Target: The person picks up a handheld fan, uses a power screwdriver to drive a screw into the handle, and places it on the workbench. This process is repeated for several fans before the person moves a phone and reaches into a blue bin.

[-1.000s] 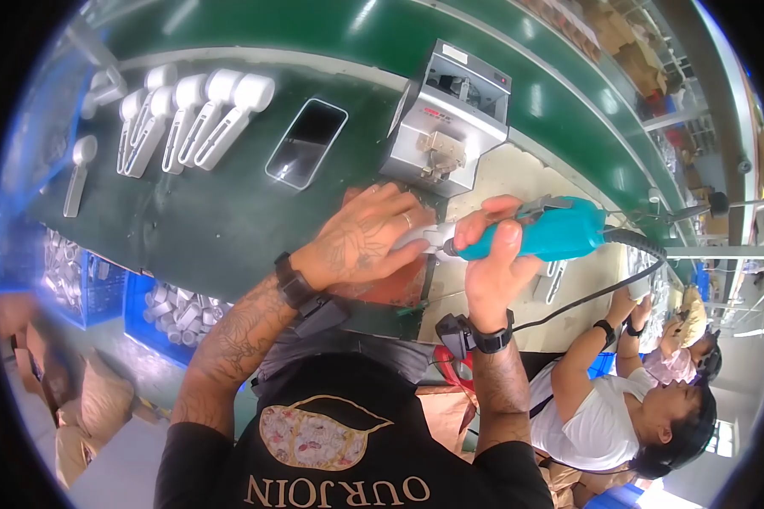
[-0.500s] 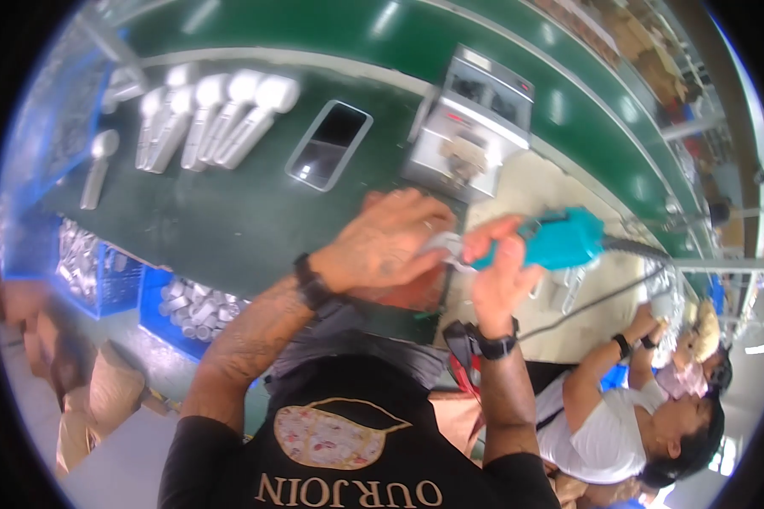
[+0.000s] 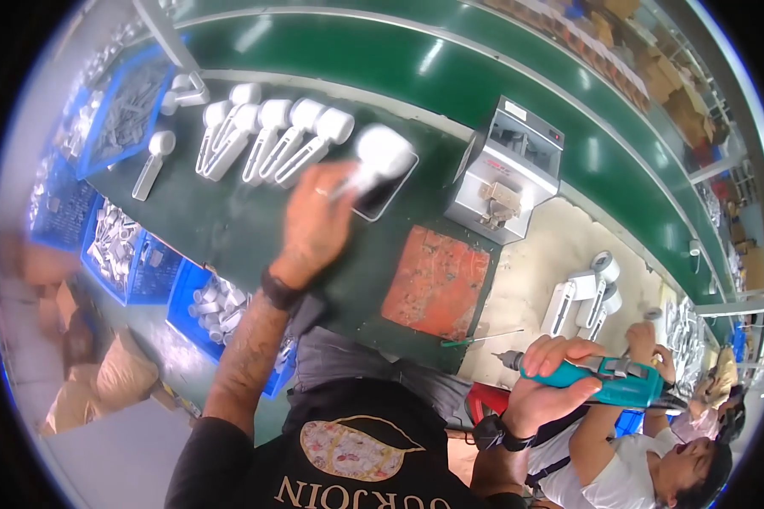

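White round-headed piece (image 3: 382,154) | gripped by left hand (image 3: 317,214) | jutting rightward over phone (image 3: 385,195)

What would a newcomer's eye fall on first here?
Probably the teal power tool in the right hand's grip, lower right. Next, the left hand's grip holds a blurred white round-headed part, upper middle, partly hiding the phone. The worn red mat stands out on the dark green bench, near centre.

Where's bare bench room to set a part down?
Free: green benchtop between the row of white parts and near edge, left of the red mat; the mat, bar specks; pale board between grey machine and screwdriver.
Crowded: back left, around that row; the phone, overlapped by the part in left hand; pale board's right side, more white parts.
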The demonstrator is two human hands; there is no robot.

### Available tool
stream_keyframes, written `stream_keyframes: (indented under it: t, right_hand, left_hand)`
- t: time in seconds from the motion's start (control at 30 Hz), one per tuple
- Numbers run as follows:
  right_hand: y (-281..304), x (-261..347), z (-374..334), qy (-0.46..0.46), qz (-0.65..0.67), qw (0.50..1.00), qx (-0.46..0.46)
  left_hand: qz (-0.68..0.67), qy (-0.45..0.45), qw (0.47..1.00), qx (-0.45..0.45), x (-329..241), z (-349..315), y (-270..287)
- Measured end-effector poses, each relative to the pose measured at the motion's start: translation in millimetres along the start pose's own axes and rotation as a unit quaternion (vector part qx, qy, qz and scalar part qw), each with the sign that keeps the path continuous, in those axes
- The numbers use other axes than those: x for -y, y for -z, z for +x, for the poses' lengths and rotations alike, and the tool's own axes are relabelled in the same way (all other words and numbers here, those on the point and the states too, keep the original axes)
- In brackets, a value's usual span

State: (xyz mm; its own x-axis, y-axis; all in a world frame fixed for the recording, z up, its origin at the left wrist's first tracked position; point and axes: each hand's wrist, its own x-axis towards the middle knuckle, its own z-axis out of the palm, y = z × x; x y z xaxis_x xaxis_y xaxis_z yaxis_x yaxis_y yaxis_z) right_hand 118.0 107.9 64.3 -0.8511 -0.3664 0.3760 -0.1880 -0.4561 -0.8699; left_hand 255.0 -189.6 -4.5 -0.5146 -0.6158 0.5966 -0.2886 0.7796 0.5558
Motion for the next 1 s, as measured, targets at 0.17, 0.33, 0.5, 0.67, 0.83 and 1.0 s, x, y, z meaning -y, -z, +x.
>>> stream_keyframes:
  t: [0.17,0.33,0.5,0.67,0.83,1.0]
  right_hand:
    - [10,0,-9,0.001,-0.045,0.999,-0.031]
    - [18,2,-20,-0.034,-0.031,0.999,-0.025]
    - [41,8,-31,-0.066,-0.015,0.998,-0.009]
    - [34,14,-28,-0.076,-0.031,0.996,-0.038]
    - [40,7,-26,-0.023,-0.099,0.995,-0.025]
    - [78,-22,-9,-0.004,-0.2,0.978,-0.061]
  left_hand:
    - [0.181,0.007,0.984,-0.004,55,16,-21]
    - [0.221,-0.08,0.97,-0.056,46,38,-27]
    - [-0.148,-0.106,0.974,0.134,-118,20,-86]
    - [-0.176,-0.115,0.91,0.357,-213,-11,-184]
    - [-0.138,-0.067,0.895,0.418,-214,-13,-233]
    - [-0.232,-0.048,0.896,0.376,-205,-13,-212]
